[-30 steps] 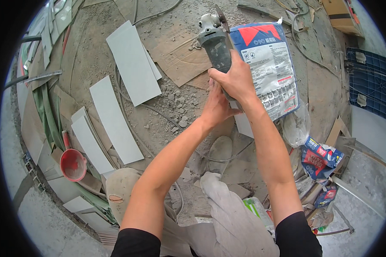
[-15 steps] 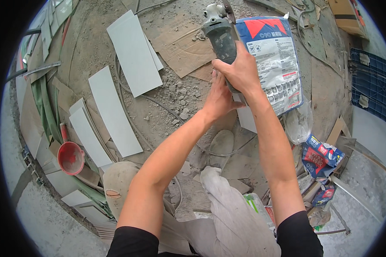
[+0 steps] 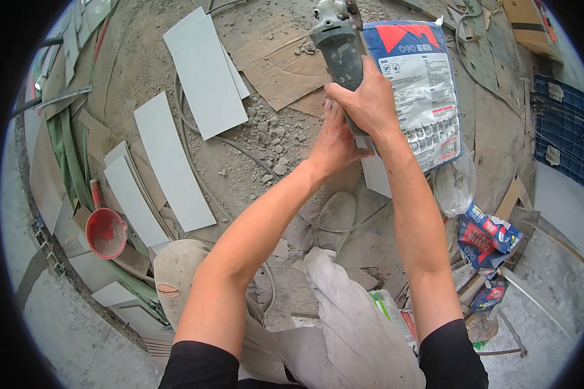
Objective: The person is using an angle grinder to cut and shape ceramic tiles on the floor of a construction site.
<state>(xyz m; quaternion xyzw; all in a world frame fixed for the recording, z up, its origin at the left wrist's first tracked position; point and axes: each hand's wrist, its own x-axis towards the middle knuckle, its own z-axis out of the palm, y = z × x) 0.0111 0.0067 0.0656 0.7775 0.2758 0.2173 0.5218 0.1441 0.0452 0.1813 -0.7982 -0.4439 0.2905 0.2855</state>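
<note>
My right hand is closed round the dark grey body of an angle grinder, whose metal head and disc point away from me at the top of the view. Just below it, my left hand reaches under the tool's lower end, fingers pressed together and thumb toward the right; what it holds is hidden by the tool and right hand. A white board piece lies below both hands. A blue-and-white sack lies directly right of the grinder, and brown cardboard is to its left.
Several white boards lie left on the dusty, rubble-strewn floor among cables, green strips and a red scoop. At right are a blue plastic panel, crumpled packaging and a cardboard box. My legs are below.
The whole scene sits a little higher in the picture as my view shifts. Hands and grinder appear higher and slightly further right, with the same grip.
</note>
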